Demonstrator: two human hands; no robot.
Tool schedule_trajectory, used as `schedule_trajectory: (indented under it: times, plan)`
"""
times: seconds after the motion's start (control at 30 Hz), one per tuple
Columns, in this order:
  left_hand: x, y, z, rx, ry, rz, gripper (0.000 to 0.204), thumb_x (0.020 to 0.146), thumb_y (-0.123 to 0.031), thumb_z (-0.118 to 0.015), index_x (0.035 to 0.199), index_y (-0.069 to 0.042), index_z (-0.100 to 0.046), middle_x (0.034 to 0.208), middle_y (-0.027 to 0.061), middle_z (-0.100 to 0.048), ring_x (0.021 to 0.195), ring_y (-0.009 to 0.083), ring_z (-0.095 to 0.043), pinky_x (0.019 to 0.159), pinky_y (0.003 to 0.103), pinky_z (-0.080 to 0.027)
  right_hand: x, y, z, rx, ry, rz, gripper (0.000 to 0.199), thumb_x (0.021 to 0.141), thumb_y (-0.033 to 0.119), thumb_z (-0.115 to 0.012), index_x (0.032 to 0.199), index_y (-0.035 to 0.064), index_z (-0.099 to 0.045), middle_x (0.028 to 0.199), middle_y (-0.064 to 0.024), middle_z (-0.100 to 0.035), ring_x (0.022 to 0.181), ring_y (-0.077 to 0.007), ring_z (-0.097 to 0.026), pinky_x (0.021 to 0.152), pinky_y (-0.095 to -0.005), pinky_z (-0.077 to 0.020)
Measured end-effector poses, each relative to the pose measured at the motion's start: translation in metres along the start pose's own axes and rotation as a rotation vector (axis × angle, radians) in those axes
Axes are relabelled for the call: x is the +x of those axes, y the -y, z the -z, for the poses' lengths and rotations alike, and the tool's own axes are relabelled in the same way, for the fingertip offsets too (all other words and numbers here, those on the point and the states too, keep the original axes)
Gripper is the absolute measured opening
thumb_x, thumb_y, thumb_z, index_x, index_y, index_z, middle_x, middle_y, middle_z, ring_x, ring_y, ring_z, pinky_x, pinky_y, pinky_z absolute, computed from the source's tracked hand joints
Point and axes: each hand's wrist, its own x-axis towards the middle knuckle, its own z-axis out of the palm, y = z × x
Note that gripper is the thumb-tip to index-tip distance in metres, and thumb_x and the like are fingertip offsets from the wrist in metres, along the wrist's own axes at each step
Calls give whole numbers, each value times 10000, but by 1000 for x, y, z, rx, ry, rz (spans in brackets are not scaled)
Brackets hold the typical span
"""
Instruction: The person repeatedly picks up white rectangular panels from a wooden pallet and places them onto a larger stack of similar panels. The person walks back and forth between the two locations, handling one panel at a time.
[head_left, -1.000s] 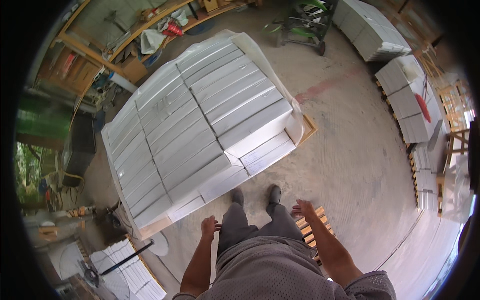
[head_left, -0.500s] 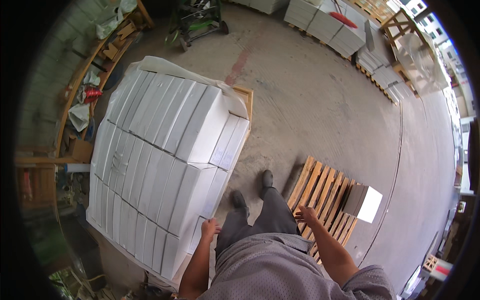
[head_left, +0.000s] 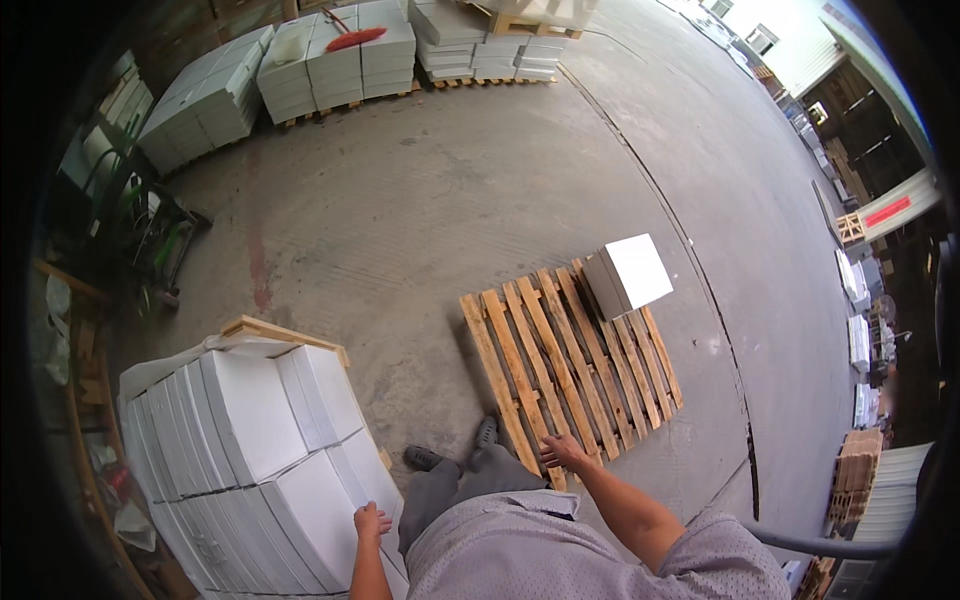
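My left hand (head_left: 371, 522) hangs beside the wrapped stack of white boxes (head_left: 255, 410), its fingers loosely bent and nothing in them. Over the near edge of a wooden pallet (head_left: 530, 345) is my right hand (head_left: 566, 452), fingers apart and holding nothing. Whether it touches the slats cannot be told. A stack of white-topped blocks or boxes (head_left: 638, 272) sits at the pallet's far right part. The big stack of boxes stands at my left, with clear film pushed back along its far side.
Rows of white stacks on pallets (head_left: 335, 65) line the far side, with a red broom head (head_left: 355, 38) lying on top. A green-handled hand truck (head_left: 160, 240) stands at the left. A dark groove (head_left: 700, 260) runs across the concrete floor.
My view has swung to the right, so the pallet now lies ahead and the box stack sits lower left. Both hands still hold nothing, and my feet have turned toward the pallet.
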Motion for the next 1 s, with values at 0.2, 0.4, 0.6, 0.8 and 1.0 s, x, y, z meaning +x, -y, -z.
schedule_trajectory:
  times: [0.2,0.4,0.6,0.8,1.0]
  plan:
    - [0,-59,-45,-31,1,-146,435,850,-272,-440,1056,112,-445,957,227,-566,655,294,-623,512,363,-529,-13,-20,55,173,19,-46,457,868,300,-506,1119,-78,-454,973,-205,-605,785,-312,-644,616,-380,-549]
    - [-6,-97,-102,25,37,-178,400,878,-316,-483,1058,41,-489,897,153,-595,619,236,-624,477,312,-504,2,-43,103,209,-83,-44,479,846,324,-518,1105,-76,-469,875,-197,-601,756,-322,-643,577,-400,-539]
    - [13,-95,-140,164,70,-24,412,877,-292,-455,1040,86,-460,897,198,-579,612,287,-628,468,356,-522,39,-8,142,218,-102,-76,479,861,349,-526,1119,-42,-431,982,-196,-598,785,-301,-642,623,-394,-541]
    - [51,-167,-173,318,139,-21,436,853,-270,-452,1067,109,-432,911,239,-577,613,325,-630,451,371,-521,9,47,156,315,-240,-40,418,860,309,-516,1026,-74,-531,914,-205,-611,729,-309,-634,612,-386,-531]
    - [82,-270,-240,329,194,-158,419,874,-268,-456,1108,80,-440,954,222,-583,666,320,-629,499,385,-532,-10,31,190,354,-303,-124,453,866,318,-519,1128,-49,-464,982,-199,-594,804,-311,-634,622,-401,-534]
